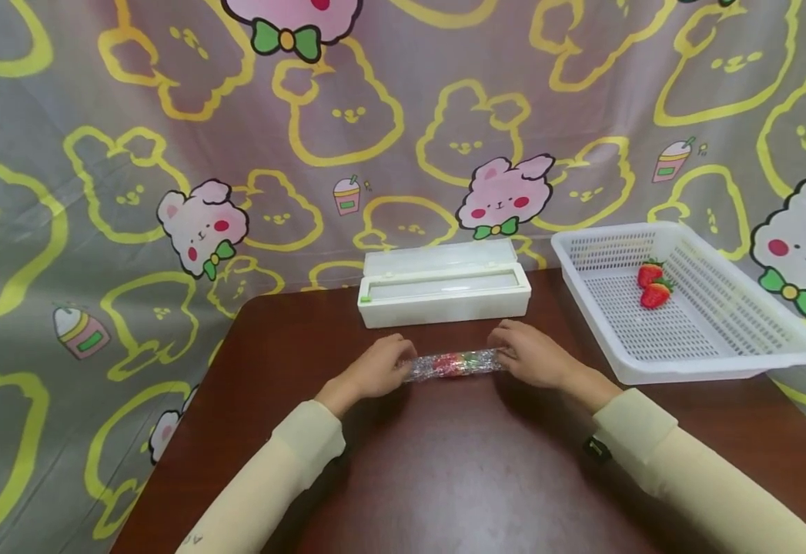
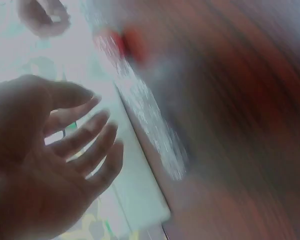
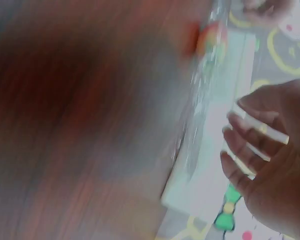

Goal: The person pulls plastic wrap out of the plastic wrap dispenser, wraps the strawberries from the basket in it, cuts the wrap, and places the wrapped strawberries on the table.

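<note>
- Head view: a clear film-wrapped roll, red with some green showing at its middle, is crosswise over the brown table between the two hands.
- Left hand: at the roll's 9 o'clock end; its wrist view shows fingers loosely bent and parted, with nothing in their hold, near the film.
- Right hand: at the 3 o'clock end, fingers likewise half-bent and spread, gripping nothing; whether any fingertip touches the film, I cannot tell.
- White box: just beyond the roll at 12 o'clock, its lid raised.
- White basket: between 2 and 3 o'clock from the roll, two strawberries close together inside.
</note>
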`<state>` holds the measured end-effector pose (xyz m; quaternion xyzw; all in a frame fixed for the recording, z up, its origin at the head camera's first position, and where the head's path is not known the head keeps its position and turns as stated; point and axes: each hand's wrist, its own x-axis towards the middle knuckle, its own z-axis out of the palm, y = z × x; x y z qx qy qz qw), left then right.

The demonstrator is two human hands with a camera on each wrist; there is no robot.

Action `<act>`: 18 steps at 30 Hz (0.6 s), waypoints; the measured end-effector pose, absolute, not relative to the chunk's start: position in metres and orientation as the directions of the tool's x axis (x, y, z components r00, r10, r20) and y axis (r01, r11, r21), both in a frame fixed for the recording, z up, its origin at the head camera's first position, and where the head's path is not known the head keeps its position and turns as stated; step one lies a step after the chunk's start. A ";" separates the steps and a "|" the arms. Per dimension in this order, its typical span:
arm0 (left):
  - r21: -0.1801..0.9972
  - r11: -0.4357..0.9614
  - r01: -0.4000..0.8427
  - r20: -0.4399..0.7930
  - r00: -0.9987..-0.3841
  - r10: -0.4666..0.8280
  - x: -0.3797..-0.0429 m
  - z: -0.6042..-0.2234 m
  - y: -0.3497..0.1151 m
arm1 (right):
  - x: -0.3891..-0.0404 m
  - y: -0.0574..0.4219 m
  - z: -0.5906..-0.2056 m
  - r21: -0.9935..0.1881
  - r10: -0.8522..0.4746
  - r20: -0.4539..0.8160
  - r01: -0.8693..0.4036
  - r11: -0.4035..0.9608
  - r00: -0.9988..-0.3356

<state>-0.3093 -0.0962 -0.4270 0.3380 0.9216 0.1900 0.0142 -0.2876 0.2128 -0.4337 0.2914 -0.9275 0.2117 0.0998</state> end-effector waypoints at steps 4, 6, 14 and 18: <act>0.383 0.644 0.662 0.058 -0.713 0.699 -0.308 -0.432 -0.082 | -0.283 0.196 -0.440 -0.334 -0.596 0.250 -0.646 0.687 -0.763; 0.363 0.655 0.663 0.034 -0.711 0.702 -0.308 -0.437 -0.079 | -0.282 0.194 -0.446 -0.339 -0.599 0.201 -0.629 0.700 -0.775; 0.383 0.695 0.608 0.026 -0.760 0.650 -0.310 -0.450 -0.095 | -0.288 0.214 -0.458 -0.457 -0.583 0.159 -0.583 0.672 -0.797; 0.402 0.702 0.588 0.041 -0.777 0.628 -0.312 -0.449 -0.104 | -0.291 0.226 -0.455 -0.458 -0.570 0.173 -0.578 0.675 -0.803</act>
